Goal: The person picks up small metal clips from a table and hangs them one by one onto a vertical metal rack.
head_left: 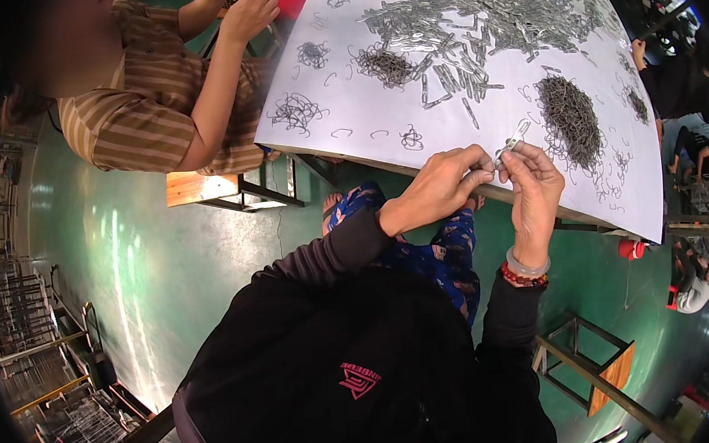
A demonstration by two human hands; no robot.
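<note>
right hand (535, 193) has one metal clip (520, 133) pinched over the edge of the table (448, 133), left hand (444, 182) bunched beside it (can't tell gripping what), and with metal strips (513, 5) and wire hooks (569, 118) heaped everywhere, looks barely dented, finished count unclear

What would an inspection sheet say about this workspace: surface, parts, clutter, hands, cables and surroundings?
Surface: white-topped table, bearing separate piles.
Parts: dark wire hooks heaped at right; silvery metal strips spread across the far side; one slim metal piece in hand.
Clutter: stray hooks scattered loosely around the heaps.
Hands: right hand pinches the piece; left hand close beside it, its grip unclear.
Cables: nothing seen for certain.
Surroundings: co-worker in a striped shirt at left, wooden-topped stool, green floor.
</note>
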